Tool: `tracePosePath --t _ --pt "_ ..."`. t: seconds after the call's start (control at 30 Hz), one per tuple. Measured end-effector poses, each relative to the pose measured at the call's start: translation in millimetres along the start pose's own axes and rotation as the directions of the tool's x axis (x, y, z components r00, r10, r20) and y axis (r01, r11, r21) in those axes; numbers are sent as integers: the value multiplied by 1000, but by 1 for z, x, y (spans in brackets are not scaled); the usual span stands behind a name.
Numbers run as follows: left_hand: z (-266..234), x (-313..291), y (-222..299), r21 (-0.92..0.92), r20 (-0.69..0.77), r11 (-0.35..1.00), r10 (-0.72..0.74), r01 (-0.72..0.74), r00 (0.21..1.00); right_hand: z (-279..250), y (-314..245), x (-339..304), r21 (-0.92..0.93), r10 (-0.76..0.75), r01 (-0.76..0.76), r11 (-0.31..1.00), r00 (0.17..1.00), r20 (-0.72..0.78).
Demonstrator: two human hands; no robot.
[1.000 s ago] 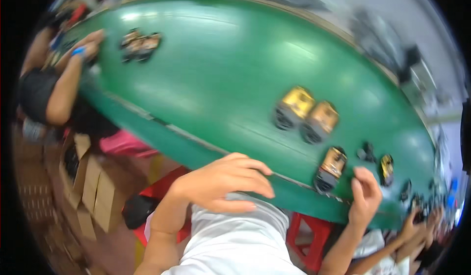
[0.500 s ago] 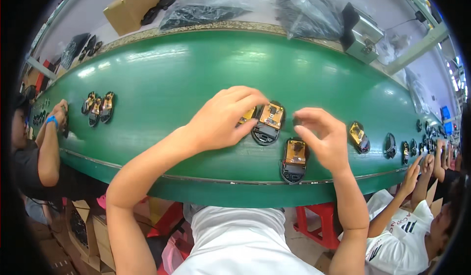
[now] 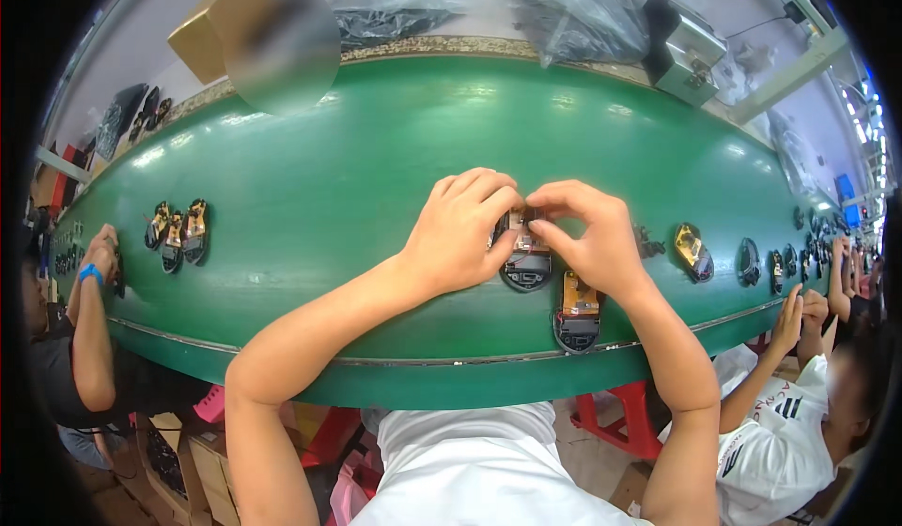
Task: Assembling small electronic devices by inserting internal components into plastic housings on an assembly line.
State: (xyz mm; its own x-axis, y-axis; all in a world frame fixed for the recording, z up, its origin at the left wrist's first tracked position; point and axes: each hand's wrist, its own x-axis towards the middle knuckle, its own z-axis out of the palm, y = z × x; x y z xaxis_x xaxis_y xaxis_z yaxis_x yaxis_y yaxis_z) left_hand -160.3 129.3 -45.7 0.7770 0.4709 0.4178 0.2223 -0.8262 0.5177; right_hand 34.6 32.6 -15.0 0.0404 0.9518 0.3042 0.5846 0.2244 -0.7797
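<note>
An opened black computer mouse base (image 3: 528,274) with a tan circuit board lies on the green work surface (image 3: 376,141). My left hand (image 3: 460,230) is closed around its left side, thumb and fingertips at the board. From the right, my right hand (image 3: 597,239) meets it there with thumb and fingers pinched; what they hold is too small and covered to make out. Part of another dark piece shows beneath my left fingers. Nearer me, a second mouse base (image 3: 576,324) lies below my right hand, its board facing up.
Small dark parts (image 3: 646,241) and a mouse base (image 3: 693,252) lie to the right, with several more beyond. At left sits a group of mouse bases (image 3: 172,237). A metal box (image 3: 684,61) and plastic bags (image 3: 583,19) line the back. Co-workers sit on both sides.
My right hand has moved left from beside the mouse base onto its board, its fingertips meeting those of my left hand. My left hand stays at the base; the view has shifted slightly.
</note>
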Motion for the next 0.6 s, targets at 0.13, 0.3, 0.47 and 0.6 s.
tracePosePath --t 0.13,0.3,0.47,0.6 --pt "7 -1 0 -4 -48 1000 0 0 999 -1 0 1 -134 -64 61 989 998 -21" --pt "13 2 2 28 -115 999 -20 23 993 0 4 -4 -200 -76 75 977 997 -2" --pt "18 1 3 -3 -141 1000 -29 29 990 -5 0 -5 -216 -51 53 975 999 19" --pt "19 0 3 -35 -130 999 -23 18 991 -6 0 -8 -234 -60 61 970 998 10"
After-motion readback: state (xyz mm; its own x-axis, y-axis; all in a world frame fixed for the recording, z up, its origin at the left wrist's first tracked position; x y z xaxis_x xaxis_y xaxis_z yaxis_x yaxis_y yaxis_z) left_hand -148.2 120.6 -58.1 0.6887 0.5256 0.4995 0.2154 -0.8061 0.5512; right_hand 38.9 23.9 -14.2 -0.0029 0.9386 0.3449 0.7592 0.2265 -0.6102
